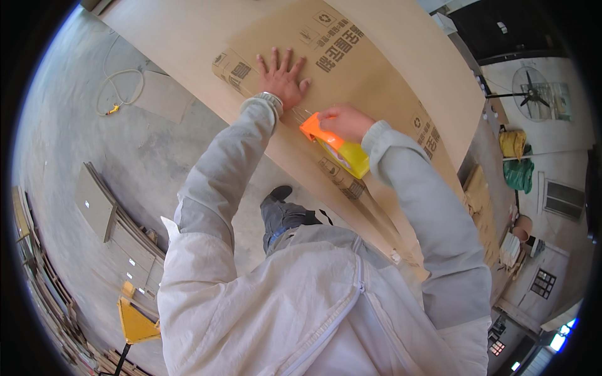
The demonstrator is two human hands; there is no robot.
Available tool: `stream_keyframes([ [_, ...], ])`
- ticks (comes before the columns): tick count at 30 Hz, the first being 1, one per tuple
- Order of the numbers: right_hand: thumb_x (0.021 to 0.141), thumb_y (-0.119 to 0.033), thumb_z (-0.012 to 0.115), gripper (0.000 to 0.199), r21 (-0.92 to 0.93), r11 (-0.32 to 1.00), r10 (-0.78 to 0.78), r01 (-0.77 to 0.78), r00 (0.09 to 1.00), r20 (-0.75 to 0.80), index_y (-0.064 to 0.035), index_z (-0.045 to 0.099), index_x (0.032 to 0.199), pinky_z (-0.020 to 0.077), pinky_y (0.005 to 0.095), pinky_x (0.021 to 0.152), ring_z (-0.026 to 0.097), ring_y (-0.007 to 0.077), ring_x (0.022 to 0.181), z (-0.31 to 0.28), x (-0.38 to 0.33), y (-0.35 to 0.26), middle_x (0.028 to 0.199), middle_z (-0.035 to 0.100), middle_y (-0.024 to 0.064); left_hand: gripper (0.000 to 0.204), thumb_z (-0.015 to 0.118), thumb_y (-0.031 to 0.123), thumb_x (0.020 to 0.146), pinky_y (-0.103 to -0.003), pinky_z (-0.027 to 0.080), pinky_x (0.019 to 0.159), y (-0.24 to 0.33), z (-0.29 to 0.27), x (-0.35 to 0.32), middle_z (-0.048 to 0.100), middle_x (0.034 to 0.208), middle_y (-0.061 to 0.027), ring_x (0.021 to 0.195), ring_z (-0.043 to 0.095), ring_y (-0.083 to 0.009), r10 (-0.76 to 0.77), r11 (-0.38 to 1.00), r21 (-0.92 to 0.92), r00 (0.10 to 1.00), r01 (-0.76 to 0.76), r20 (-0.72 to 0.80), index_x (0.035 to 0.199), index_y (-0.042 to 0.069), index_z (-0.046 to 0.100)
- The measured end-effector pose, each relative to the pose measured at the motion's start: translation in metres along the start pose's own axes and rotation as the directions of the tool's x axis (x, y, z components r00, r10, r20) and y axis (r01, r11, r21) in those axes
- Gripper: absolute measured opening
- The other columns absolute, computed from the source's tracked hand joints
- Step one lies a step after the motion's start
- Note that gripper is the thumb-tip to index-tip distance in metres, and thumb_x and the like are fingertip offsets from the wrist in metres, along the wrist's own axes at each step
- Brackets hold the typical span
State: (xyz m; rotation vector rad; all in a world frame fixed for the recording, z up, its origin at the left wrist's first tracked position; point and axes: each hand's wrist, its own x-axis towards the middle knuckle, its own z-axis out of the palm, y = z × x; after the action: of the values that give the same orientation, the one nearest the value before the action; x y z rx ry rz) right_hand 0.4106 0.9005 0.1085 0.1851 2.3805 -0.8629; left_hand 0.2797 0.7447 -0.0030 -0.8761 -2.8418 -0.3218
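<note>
A large brown cardboard box (382, 81) lies flat in front of me, with dark print and symbols on its face. My left hand (283, 81) presses flat on it near its left edge, fingers spread. Just to the right, my right hand (346, 122) is closed around an orange tape dispenser (321, 130). A yellow roll of tape (351, 158) sits in the dispenser. The dispenser's front end is at the box's near edge, close to my left wrist; a clear strip seems to show there, though I cannot tell how far it is stuck down.
The box rests on a broad pale board surface (448, 81). To the left, a hose (125, 103) and a flat sheet (160, 97) lie on the concrete floor. Stacked panels (94, 203) and a yellow pallet jack (137, 321) stand lower left. A fan (533, 94) is at the right wall.
</note>
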Motion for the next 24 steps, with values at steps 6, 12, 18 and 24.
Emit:
stream_keyframes([
  [6, 0.089, -0.026, 0.061, 0.040, 0.080, 0.992, 0.092, -0.094, 0.995, 0.026, -0.0056, 0.067, 0.123, 0.0499, 0.0337, 0.095, 0.065, 0.0260, 0.106, 0.004, -0.106, 0.055, 0.116, 0.069, 0.0120, 0.067, 0.043, 0.058, 0.096, -0.067, 0.005, 0.119, 0.004, 0.004, 0.000, 0.023, 0.165, -0.0088, 0.153, 0.013, -0.0380, -0.010, 0.997, 0.081, 1.000, 0.009, 0.002, 0.155, 0.029, 0.034],
  [12, 0.090, -0.023, 0.063, 0.043, 0.207, 0.955, 0.207, -0.213, 0.977, 0.047, -0.0068, 0.064, 0.129, 0.0476, 0.0348, 0.102, 0.060, 0.0260, 0.121, 0.024, -0.215, 0.141, 0.134, 0.062, 0.0136, 0.066, 0.038, 0.059, 0.098, -0.065, 0.006, 0.120, 0.001, 0.006, -0.002, 0.022, 0.166, -0.0071, 0.154, 0.013, -0.0353, -0.097, 0.992, 0.092, 0.993, 0.091, 0.064, 0.157, 0.031, 0.031],
  [18, 0.090, -0.024, 0.064, 0.045, 0.258, 0.963, 0.087, -0.081, 0.996, -0.012, -0.0061, 0.063, 0.131, 0.0471, 0.0339, 0.103, 0.063, 0.0257, 0.118, 0.057, -0.279, 0.201, 0.130, 0.065, 0.0139, 0.068, 0.036, 0.049, 0.100, -0.062, 0.014, 0.120, 0.131, -0.018, -0.051, 0.022, 0.165, -0.0152, 0.152, 0.017, -0.0386, -0.222, 0.915, 0.367, 0.970, 0.170, 0.104, 0.155, 0.010, 0.032],
  [24, 0.088, -0.029, 0.059, 0.043, 0.215, 0.964, 0.151, -0.156, 0.988, 0.041, -0.0111, 0.067, 0.127, 0.0500, 0.0320, 0.097, 0.066, 0.0260, 0.111, 0.056, -0.262, 0.199, 0.121, 0.070, 0.0132, 0.065, 0.040, 0.050, 0.097, -0.066, 0.003, 0.119, 0.282, 0.006, -0.140, 0.027, 0.164, -0.0137, 0.152, 0.014, -0.0408, -0.025, 0.999, -0.047, 1.000, 0.025, -0.003, 0.153, 0.018, 0.039],
])
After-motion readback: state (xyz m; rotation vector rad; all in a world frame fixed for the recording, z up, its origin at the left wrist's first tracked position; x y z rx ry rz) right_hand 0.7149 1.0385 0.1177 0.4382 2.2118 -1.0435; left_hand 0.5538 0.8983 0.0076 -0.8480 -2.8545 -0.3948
